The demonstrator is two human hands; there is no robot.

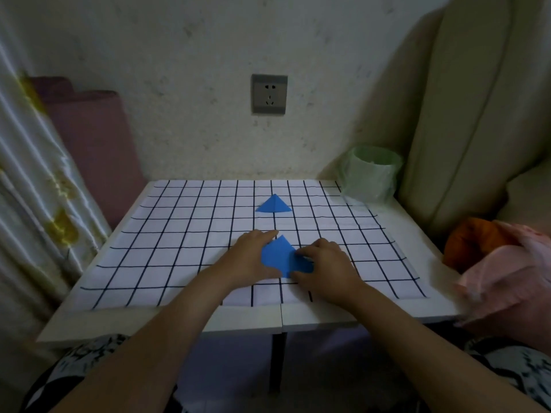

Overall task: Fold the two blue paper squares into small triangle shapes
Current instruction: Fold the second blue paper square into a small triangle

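Observation:
A small folded blue triangle lies on the far middle of the grid-patterned sheet. Nearer to me lies a second blue paper, partly folded, its tip pointing away. My left hand rests flat on its left side, fingers stretched along the left edge. My right hand covers its right part, fingers curled and pinching a raised blue flap. The paper's near edge is hidden under both hands.
The white table stands against a wall with a socket. A green plastic-wrapped cup sits at the far right corner. Pink and orange cloth lies at the right edge. A curtain hangs on the left.

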